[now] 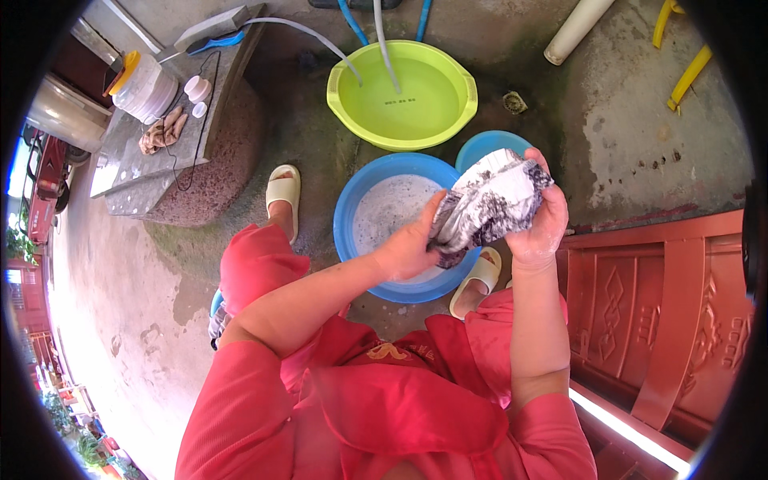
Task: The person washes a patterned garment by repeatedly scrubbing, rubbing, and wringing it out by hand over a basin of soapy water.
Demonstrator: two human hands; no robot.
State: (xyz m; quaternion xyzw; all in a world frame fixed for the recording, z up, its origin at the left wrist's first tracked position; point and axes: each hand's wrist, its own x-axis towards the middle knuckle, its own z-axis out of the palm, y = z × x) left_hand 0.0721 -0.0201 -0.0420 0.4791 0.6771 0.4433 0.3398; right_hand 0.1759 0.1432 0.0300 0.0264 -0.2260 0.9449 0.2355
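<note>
Both of my hands hold a bunched black-and-white patterned cloth [495, 201] above the right side of a blue plastic basin [346, 240]. My left hand [411, 243] grips its lower left end, and my right hand [543, 225] holds its right end, with the fingers behind it. Grayish, sudsy water [390, 210] stands in the basin. Behind the cloth a smaller blue basin [480, 144] is partly hidden. A yellow-green basin [343, 117] of clear water stands beyond, with two pale hoses [384, 54] reaching into it.
At the left, a stone slab [210, 108] bears a plastic jar [144, 90], small white cups [198, 89], brownish gloves [163, 131] and a blue-handled brush [219, 42]. A floor drain [514, 102] lies right of the yellow-green basin. A red metal door [654, 300] stands at the right.
</note>
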